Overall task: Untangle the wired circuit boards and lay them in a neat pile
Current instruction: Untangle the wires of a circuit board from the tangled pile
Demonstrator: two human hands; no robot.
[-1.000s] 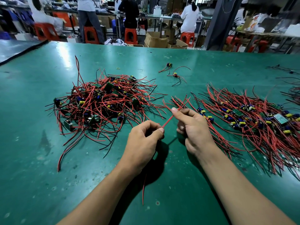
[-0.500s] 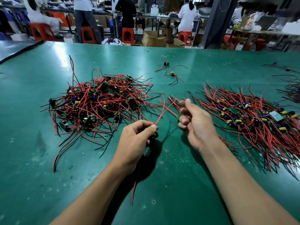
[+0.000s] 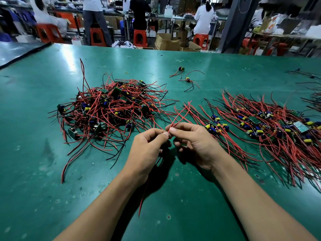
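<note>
A tangled heap of small green circuit boards (image 3: 111, 110) with red and black wires lies left of centre on the green table (image 3: 34, 171). To the right, combed-out boards (image 3: 257, 126) lie in a row with their wires running the same way. Between the two, my left hand (image 3: 147, 150) and my right hand (image 3: 196, 143) meet, fingertips touching. Both pinch the red wires (image 3: 180, 112) of one board at the same spot; the wire ends fan up and away. The board itself is hidden inside my left hand, and a red wire (image 3: 144, 193) hangs below that hand.
Two loose wired boards (image 3: 187, 79) lie further back near a small yellow rubber band (image 3: 126, 72). More wire bundles (image 3: 312, 98) sit at the far right edge. Beyond the table's far edge are red stools, cardboard boxes and people at other benches.
My right hand, which had lifted away toward the right pile, has come back to the left hand. Both now pinch the red wires at one point.
</note>
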